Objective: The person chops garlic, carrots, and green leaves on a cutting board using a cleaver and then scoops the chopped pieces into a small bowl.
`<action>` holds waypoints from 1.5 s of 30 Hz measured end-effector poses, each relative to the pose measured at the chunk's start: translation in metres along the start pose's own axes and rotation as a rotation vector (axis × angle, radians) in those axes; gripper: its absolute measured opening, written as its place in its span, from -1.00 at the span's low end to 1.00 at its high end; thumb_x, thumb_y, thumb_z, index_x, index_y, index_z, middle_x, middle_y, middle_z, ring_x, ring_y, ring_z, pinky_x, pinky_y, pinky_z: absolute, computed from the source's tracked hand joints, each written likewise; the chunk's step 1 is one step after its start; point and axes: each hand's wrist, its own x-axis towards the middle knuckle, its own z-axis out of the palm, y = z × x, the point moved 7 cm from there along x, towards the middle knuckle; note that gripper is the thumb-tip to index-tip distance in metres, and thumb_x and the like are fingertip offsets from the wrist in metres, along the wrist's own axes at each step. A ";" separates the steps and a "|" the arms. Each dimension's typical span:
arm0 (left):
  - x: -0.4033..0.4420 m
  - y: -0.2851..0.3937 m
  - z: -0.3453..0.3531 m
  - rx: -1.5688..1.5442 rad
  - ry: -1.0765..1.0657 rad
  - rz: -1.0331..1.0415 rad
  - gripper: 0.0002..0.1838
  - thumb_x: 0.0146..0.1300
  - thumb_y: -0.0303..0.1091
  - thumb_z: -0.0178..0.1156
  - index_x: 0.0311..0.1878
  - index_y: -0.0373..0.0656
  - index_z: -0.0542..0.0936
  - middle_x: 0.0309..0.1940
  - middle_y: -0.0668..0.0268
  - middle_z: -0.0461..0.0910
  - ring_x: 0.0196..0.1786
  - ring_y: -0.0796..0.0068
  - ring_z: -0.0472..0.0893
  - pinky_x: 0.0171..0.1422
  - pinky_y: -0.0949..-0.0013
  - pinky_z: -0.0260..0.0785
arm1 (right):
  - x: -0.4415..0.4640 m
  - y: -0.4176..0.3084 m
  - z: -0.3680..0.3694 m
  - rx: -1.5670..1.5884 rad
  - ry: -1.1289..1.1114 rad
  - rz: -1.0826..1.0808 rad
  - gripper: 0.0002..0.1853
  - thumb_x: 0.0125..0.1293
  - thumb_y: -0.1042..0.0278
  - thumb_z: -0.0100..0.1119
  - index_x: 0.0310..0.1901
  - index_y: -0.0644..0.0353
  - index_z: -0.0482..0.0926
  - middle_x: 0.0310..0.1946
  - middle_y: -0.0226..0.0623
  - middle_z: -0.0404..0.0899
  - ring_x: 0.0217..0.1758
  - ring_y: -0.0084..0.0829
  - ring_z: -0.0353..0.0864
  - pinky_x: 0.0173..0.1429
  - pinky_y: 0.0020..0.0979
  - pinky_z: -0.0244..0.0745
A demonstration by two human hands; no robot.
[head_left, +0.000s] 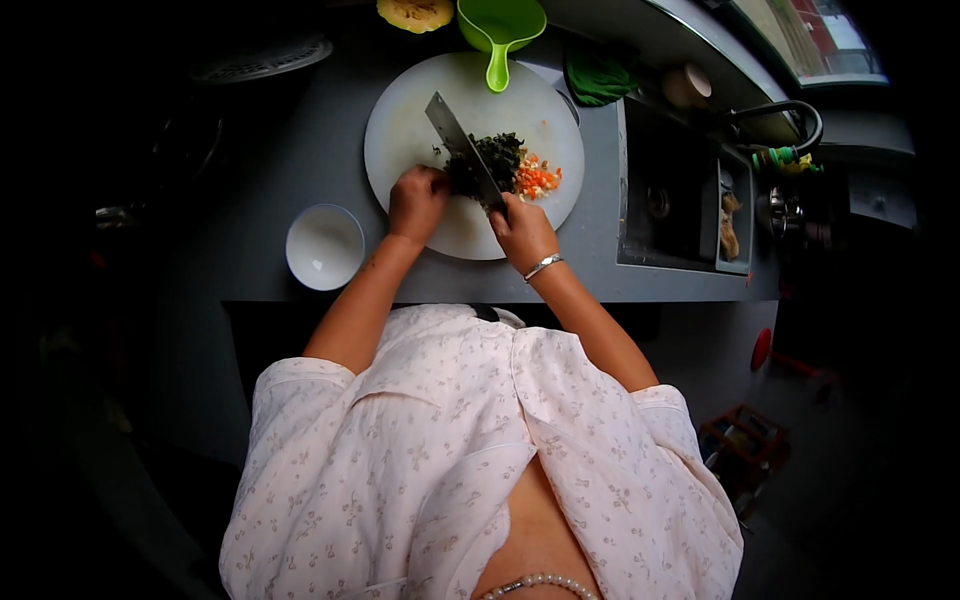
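Note:
A round white cutting board (pixel 405 120) lies on the counter under both hands. My right hand (pixel 525 232) grips the handle of a cleaver (pixel 458 140), whose broad blade points up and to the left across the board. Dark chopped leafy greens (pixel 500 153) are heaped on both sides of the blade. My left hand (pixel 417 205) is closed, its bent fingers pressed against the left edge of the greens, close to the blade; its fingertips are partly hidden. Diced orange and white pieces (pixel 538 178) lie right of the greens.
A white bowl (pixel 325 248) stands left of the board. A green dipper (pixel 502 25) overlaps the board's far edge, beside a cut yellow gourd (pixel 415 12). Right of the board are a dark sink (pixel 660 190), a black faucet (pixel 790 108) and a green cloth (pixel 598 75).

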 end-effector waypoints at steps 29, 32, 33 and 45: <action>-0.006 0.008 -0.025 -0.060 0.055 -0.118 -0.91 0.07 -0.50 0.22 -0.32 -0.15 0.62 -0.39 0.20 0.61 -0.33 0.17 0.62 -0.23 0.23 0.47 | 0.002 -0.010 0.001 -0.172 -0.037 -0.047 -0.84 0.25 0.27 0.07 -0.29 0.19 0.50 -0.47 0.04 0.61 -0.37 0.08 0.61 -0.24 0.00 0.52; -0.004 0.009 -0.035 -0.124 0.127 -0.114 -0.84 0.09 -0.57 0.18 -0.24 -0.18 0.58 -0.36 0.21 0.61 -0.30 0.21 0.62 -0.20 0.26 0.46 | 0.003 0.002 0.017 -0.219 -0.071 -0.015 -0.84 0.25 0.27 0.07 -0.29 0.19 0.51 -0.46 0.02 0.61 -0.37 0.08 0.62 -0.23 -0.01 0.54; -0.005 0.013 -0.041 -0.147 0.183 -0.090 -0.81 0.10 -0.60 0.16 -0.20 -0.19 0.56 -0.33 0.21 0.61 -0.28 0.23 0.61 -0.18 0.27 0.46 | 0.002 0.005 0.018 -0.217 -0.072 -0.011 -0.84 0.25 0.27 0.07 -0.29 0.19 0.51 -0.46 0.02 0.61 -0.37 0.08 0.62 -0.23 -0.01 0.54; 0.041 0.026 -0.062 -0.920 0.395 -0.325 -0.86 0.35 -0.39 0.14 -0.10 -0.23 0.54 -0.27 0.34 0.55 -0.29 0.60 0.49 -0.09 0.50 0.39 | 0.020 -0.015 -0.078 -0.517 -0.108 -0.429 -0.84 0.30 0.19 0.06 -0.29 0.02 0.58 -0.51 -0.25 0.62 -0.42 -0.16 0.66 -0.37 -0.13 0.55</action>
